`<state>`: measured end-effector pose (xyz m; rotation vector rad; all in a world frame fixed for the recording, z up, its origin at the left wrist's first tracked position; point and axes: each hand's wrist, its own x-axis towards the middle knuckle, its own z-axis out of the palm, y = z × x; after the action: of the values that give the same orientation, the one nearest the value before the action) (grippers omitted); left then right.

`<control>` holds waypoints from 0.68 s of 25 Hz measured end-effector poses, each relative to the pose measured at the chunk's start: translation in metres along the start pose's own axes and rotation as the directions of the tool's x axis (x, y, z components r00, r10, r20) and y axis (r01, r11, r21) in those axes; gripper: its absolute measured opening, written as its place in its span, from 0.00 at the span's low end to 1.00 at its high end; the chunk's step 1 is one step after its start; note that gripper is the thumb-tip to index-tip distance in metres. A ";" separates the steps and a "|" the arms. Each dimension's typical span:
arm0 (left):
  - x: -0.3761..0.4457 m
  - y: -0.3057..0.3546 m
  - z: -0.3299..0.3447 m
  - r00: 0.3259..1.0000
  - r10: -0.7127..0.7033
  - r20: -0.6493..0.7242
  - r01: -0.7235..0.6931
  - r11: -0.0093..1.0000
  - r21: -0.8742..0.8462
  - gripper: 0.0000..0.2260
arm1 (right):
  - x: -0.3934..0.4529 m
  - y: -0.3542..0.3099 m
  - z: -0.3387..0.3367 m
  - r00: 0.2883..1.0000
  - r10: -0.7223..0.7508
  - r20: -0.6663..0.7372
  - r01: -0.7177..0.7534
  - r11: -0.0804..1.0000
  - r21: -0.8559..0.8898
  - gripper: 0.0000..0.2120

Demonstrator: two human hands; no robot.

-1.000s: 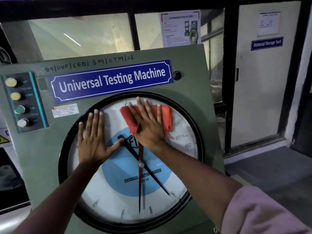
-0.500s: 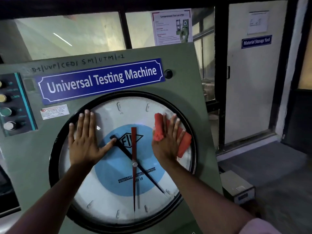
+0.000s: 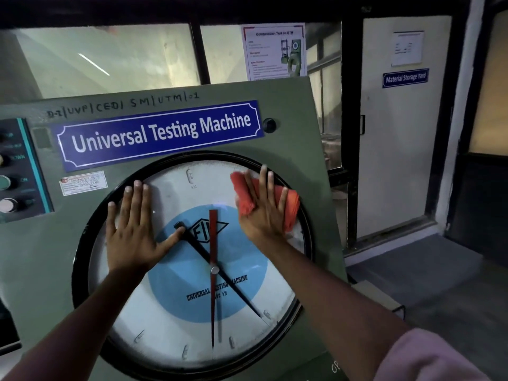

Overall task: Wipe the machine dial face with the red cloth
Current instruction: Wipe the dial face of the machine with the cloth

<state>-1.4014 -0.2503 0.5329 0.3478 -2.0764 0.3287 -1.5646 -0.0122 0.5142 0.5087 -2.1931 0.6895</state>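
Machine panel (image 3: 297,144) bears dial face (image 3: 165,325); red cloth (image 3: 292,207) on it.

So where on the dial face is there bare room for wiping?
Bare: dial face top strip between left hand and right hand, and lower middle between the forearms down to the black rim. Crowded: upper right, red cloth against rim.

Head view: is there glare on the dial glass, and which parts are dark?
Head view: a small pale glare spot sits on the dial just above the red needle; head view again: the button panel at the left edge is dim.
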 end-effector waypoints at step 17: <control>0.000 0.000 -0.001 1.000 0.015 -0.003 -0.015 1.000 -0.015 0.53 | -0.044 -0.002 0.012 0.998 0.007 0.060 -0.007 1.000 -0.011 0.37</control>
<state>-1.4004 -0.2497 0.5337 0.3223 -2.0788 0.3219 -1.5432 -0.0149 0.4745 0.5227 -2.2540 0.6742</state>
